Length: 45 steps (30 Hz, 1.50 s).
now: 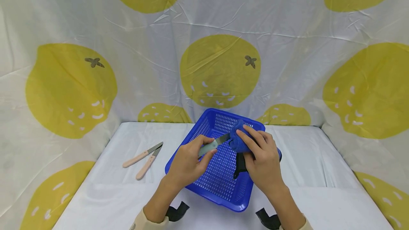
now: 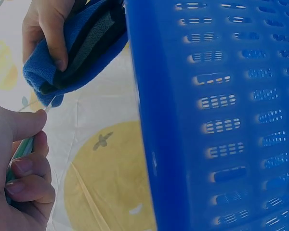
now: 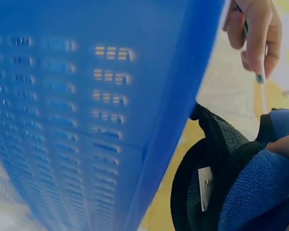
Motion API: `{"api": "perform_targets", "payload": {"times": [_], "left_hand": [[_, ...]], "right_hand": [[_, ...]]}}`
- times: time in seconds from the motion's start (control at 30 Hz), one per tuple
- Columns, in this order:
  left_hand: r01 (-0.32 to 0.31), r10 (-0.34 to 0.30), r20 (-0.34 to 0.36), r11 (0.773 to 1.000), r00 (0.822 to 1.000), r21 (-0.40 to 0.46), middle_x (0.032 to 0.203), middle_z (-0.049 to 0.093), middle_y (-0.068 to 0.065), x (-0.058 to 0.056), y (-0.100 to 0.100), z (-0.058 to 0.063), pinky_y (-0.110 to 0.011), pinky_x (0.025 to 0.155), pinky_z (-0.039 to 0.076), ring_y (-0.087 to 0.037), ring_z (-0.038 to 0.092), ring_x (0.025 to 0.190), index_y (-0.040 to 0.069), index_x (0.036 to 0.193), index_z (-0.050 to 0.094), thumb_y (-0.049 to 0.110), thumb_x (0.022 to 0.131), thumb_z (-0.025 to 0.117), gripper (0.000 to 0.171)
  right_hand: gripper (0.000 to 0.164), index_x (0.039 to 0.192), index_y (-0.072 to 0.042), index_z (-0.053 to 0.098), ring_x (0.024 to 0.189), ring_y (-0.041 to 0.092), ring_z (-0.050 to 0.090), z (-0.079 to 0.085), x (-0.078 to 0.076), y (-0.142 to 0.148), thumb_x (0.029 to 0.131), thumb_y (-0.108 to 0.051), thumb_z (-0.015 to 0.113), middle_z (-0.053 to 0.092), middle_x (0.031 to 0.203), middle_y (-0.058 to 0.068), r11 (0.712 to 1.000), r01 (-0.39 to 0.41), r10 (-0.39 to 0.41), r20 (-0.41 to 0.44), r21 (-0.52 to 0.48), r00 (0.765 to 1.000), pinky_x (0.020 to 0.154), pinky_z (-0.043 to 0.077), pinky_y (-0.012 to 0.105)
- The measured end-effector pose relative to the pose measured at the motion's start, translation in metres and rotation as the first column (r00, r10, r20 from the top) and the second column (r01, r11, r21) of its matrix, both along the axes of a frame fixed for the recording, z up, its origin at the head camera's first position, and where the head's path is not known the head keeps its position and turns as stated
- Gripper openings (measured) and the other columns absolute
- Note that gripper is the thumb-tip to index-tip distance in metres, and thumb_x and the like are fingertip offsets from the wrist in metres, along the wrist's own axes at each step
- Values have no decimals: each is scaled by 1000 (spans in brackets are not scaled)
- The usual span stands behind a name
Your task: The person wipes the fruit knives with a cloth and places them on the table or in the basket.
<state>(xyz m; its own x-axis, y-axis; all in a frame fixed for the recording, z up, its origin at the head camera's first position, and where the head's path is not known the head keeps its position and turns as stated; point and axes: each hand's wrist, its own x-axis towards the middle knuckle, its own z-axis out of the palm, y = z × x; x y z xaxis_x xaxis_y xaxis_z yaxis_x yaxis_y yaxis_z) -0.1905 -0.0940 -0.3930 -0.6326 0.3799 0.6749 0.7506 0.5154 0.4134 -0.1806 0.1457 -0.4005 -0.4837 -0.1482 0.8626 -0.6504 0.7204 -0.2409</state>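
My left hand [image 1: 188, 162] pinches a small knife by its pale green handle [image 1: 207, 149], blade pointing right and up. The blade [image 1: 223, 138] runs into a folded blue cloth [image 1: 238, 141], which hides its tip. My right hand [image 1: 264, 159] grips this cloth around the blade, thumb below and fingers on top. Dark edging and a dark grey inner side show on the cloth [image 2: 89, 50] in the left wrist view. A white label [image 3: 205, 187] sticks out from its folds in the right wrist view. Both hands are above the blue plastic basket [image 1: 220, 201].
Two knives with light wooden handles, one knife [image 1: 136, 159] and another knife [image 1: 147, 167], lie left of the basket with their blades meeting. White cloth [image 1: 105, 194] covers the table. A lemon-print curtain [image 1: 217, 20] hangs behind and at both sides.
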Motion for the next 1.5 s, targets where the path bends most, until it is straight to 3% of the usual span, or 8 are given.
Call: {"api": "perform_targets", "payload": {"times": [0.3, 0.53, 0.67, 0.8, 0.97, 1.13, 1.33, 1.5], "left_hand": [[-28, 25, 104, 999, 994, 24, 103, 75, -1, 1, -1, 2, -18, 68, 57, -7, 65, 77, 11, 119, 63, 17, 93, 77, 30], [-110, 110, 86, 994, 990, -6, 98, 75, -1, -4, -1, -2, -18, 65, 56, -7, 66, 75, 10, 119, 65, 20, 94, 77, 30], [-147, 148, 65, 989, 987, -23, 100, 73, -1, -11, -3, -9, -20, 66, 55, -7, 64, 77, 10, 119, 66, 22, 94, 77, 30], [-172, 176, 83, 984, 981, -46, 102, 70, 1, -20, -4, -18, -24, 68, 56, -9, 62, 82, 12, 118, 66, 23, 95, 75, 27], [-195, 210, 214, 977, 954, -91, 110, 68, -1, -27, -5, -29, -32, 78, 58, -12, 63, 91, 11, 125, 63, 21, 99, 68, 28], [-163, 192, 323, 980, 927, -115, 117, 65, -6, -32, -6, -39, -38, 89, 58, -15, 62, 100, 6, 131, 57, 17, 104, 60, 29], [-157, 198, 338, 977, 920, -143, 119, 62, -12, -35, -7, -46, -42, 90, 58, -21, 63, 102, 1, 134, 54, 14, 106, 56, 31], [-177, 244, 370, 963, 896, -204, 124, 59, -16, -38, -8, -50, -46, 95, 56, -26, 61, 110, -1, 140, 49, 13, 107, 53, 36]], "right_hand": [[57, 132, -13, 71, 113, 40, 56, 3, -6, 23, 82, 13, 70, 65, 140, 12, 994, 33, -33, -2, -107, 999, 95, 47, 44], [53, 131, -14, 72, 111, 39, 55, 5, -10, 41, 84, 11, 72, 65, 140, 11, 985, 75, -72, 21, -153, 997, 103, 39, 17], [54, 131, -14, 72, 113, 38, 55, 5, -13, 50, 84, 11, 74, 65, 141, 11, 981, 95, -91, 35, -172, 995, 107, 35, 12], [54, 131, -15, 72, 116, 37, 55, 5, -13, 56, 84, 11, 74, 65, 141, 10, 976, 111, -105, 44, -185, 994, 108, 35, 13], [53, 132, -17, 72, 118, 37, 55, 6, -13, 59, 85, 9, 74, 64, 142, 8, 978, 117, -108, 59, -175, 992, 108, 37, 18], [52, 132, -16, 71, 120, 36, 53, 5, -13, 59, 86, 8, 73, 63, 143, 8, 982, 106, -94, 80, -158, 992, 109, 36, 17], [55, 132, -17, 72, 119, 35, 54, 6, -14, 57, 84, 9, 74, 64, 143, 7, 983, 83, -74, 61, -162, 995, 108, 38, 20], [53, 134, -18, 71, 121, 35, 53, 6, -14, 58, 87, 7, 72, 62, 145, 6, 986, 88, -76, 91, -139, 993, 108, 38, 19]]}}
